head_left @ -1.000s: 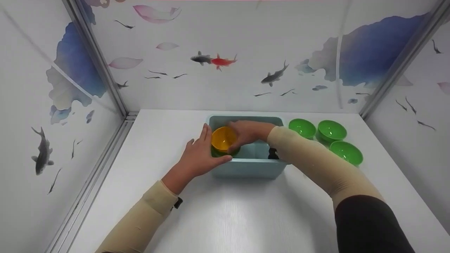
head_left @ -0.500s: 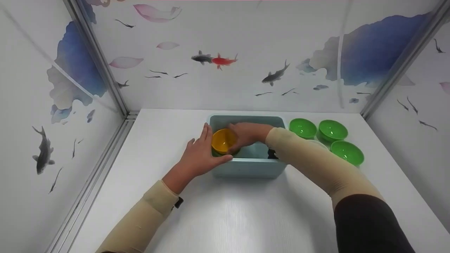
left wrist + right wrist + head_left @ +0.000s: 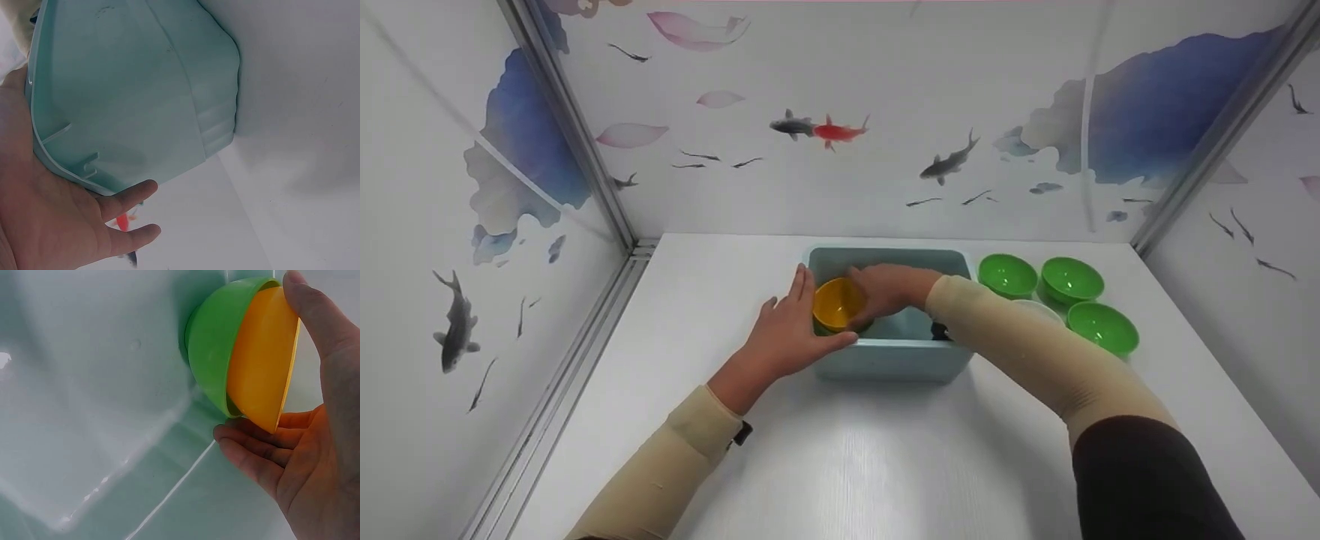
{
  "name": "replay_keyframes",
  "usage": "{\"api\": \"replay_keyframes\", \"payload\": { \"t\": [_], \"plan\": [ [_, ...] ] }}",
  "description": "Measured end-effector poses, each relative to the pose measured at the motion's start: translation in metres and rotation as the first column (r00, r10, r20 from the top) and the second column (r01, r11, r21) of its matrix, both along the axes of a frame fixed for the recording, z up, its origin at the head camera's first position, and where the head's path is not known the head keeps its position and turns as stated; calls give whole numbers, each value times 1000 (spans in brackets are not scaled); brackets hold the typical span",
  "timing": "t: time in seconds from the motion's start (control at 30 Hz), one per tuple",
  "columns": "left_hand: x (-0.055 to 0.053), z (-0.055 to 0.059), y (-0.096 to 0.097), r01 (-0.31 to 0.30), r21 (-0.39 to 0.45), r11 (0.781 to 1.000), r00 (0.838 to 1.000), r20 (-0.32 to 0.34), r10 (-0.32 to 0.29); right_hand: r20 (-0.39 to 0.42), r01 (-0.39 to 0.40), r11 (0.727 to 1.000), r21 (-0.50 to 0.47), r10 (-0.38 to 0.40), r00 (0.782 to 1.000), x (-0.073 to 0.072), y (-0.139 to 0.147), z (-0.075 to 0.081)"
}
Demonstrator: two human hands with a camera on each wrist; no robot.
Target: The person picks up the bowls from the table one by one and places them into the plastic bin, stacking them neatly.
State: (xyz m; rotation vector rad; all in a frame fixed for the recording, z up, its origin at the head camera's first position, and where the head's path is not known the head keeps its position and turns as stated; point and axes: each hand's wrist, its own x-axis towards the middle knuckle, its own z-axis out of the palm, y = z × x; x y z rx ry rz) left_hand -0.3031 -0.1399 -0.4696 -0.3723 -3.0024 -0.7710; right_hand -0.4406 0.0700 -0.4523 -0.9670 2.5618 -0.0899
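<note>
My right hand (image 3: pixel 889 291) reaches into a light teal plastic bin (image 3: pixel 892 361) and grips a yellow bowl (image 3: pixel 264 354) by its edge, thumb at one side of the rim and fingers at the other. The yellow bowl sits tilted partly inside a green bowl (image 3: pixel 211 343), which stands on the bin's floor at its left end. In the head view the green bowl is mostly hidden under the yellow one. My left hand (image 3: pixel 780 337) lies against the bin's front left corner, fingers extended. From the left wrist view, the palm touches the bin's rim (image 3: pixel 42 152) and two fingers stick out past it.
Three green bowls (image 3: pixel 1072 280) stand on the white table (image 3: pixel 825 465) right of the bin. Something white and round (image 3: pixel 1039 309) shows partly behind my right forearm. Printed wall panels (image 3: pixel 840 187) enclose the back and sides.
My right hand has lowered the yellow bowl slightly, deeper into the green bowl. The left hand keeps its place on the bin.
</note>
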Motion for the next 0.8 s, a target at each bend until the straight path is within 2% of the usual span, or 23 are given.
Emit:
{"api": "replay_keyframes", "payload": {
  "t": [0.37,0.8],
  "plan": [
    [1,2,0,14,-9,1000,1000,-11,-14,10,0,999,49,0,1000,1,1,-5],
    [1,2,0,13,-25,1000,1000,-14,-13,58,24,999,33,-26,998,1,-1,-6]
  ]
}}
